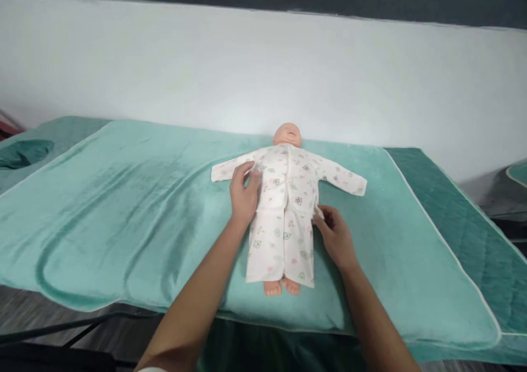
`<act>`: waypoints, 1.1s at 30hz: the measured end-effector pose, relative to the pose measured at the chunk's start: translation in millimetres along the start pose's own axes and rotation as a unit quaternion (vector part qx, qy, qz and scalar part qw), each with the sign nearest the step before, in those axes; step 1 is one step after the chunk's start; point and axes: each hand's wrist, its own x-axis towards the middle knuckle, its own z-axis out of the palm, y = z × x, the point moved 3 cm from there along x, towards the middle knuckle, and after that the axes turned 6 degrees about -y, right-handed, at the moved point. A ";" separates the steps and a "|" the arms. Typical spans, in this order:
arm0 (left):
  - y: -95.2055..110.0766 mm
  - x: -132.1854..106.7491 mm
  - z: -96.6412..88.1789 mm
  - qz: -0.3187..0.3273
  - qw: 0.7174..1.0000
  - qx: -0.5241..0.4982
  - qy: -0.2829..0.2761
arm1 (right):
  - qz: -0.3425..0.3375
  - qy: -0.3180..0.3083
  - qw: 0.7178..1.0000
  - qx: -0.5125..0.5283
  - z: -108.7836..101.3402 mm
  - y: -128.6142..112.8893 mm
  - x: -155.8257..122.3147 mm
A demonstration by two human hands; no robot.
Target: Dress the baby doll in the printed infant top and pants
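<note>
A baby doll [287, 134] lies on its back, head toward the wall, dressed in a white printed shirt [300, 177] with long sleeves spread to both sides. White printed pants [272, 246] of matching cloth cover its legs, and both bare feet [272, 288] stick out at the bottom. At the doll's side on the left, my left hand [244, 191] rests against the shirt with thumb and fingers apart. My right hand [332, 230] pinches the shirt's lower edge at the other side, near the waist. No doll hands show at the sleeve ends.
Beneath the doll is a bed or massage table with a light green velvety cover [123, 207], wrinkled on the left. A darker quilted green part [465, 218] lies at the right. A white wall [247, 70] stands directly behind. The face hole [27, 153] is at far left.
</note>
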 end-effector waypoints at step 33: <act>43.4 -2.6 30.7 0.064 0.961 0.181 -0.198 | -0.034 0.003 0.999 -0.014 -5.3 -5.5 -11.0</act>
